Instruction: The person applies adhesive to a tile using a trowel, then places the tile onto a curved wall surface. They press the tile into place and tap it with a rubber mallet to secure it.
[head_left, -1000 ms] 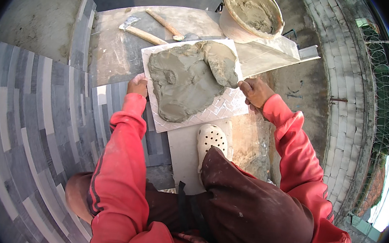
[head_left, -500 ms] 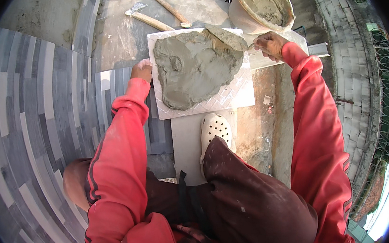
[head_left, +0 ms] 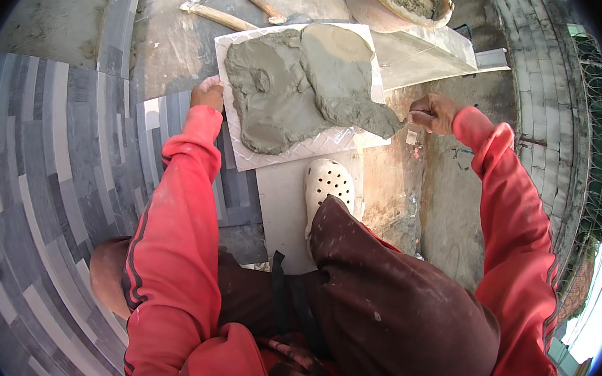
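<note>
A patterned white tile [head_left: 320, 140] lies face down or up, I cannot tell which, under a thick spread of wet grey mortar [head_left: 272, 76]. My left hand [head_left: 207, 94] is closed on the tile's left edge, with its fingertips near the back of it. At the right, my right hand [head_left: 433, 114] is closed round the handle of a trowel [head_left: 387, 123]. Mortar coats the trowel's blade, which sits at the tile's near right edge. A smoothed patch of mortar shows at the tile's far right corner.
Beyond the tile lie two hammer-like tools, one hatchet-shaped [head_left: 220, 15] and one wooden-handled [head_left: 254, 0]. A bucket of mortar [head_left: 398, 9] stands at the far right. Grey striped tiles [head_left: 47, 185] cover the left. My cream clog [head_left: 330, 183] is close to the tile.
My right hand has drawn the trowel nearer across the tile's right side, pulling mortar along and leaving a smooth patch. My left hand stays at the left edge.
</note>
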`<state>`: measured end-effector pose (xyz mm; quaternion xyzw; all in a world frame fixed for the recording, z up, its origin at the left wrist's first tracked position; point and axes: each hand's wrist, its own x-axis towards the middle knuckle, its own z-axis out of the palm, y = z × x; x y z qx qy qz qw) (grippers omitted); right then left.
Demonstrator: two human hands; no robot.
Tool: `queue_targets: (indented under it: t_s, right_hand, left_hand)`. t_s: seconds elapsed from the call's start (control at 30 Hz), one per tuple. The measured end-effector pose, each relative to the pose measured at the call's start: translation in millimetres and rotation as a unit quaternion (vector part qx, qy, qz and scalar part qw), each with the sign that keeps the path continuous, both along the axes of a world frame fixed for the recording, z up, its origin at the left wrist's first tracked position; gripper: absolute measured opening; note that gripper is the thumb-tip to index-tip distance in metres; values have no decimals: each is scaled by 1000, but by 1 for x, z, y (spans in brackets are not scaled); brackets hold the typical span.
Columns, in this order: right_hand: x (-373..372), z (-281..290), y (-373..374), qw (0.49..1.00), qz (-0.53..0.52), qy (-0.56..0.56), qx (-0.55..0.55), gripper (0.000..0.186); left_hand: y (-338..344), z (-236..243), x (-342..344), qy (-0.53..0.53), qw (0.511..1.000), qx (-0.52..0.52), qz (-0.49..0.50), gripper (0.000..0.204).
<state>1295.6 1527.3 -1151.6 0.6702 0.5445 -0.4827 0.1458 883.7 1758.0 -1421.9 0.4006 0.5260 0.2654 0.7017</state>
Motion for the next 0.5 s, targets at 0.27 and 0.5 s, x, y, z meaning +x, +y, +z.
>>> queue_targets:
  t_s: [0.27, 0.5]
  right_hand:
    - [-10, 74, 18, 936, 180, -199, 228, 26]
    - [-4, 20, 120, 964, 125, -52, 228, 31]
  left_hand:
    - [13, -4, -12, 35, 997, 54, -50, 31]
    - [1, 20, -6, 66, 996, 38, -36, 31]
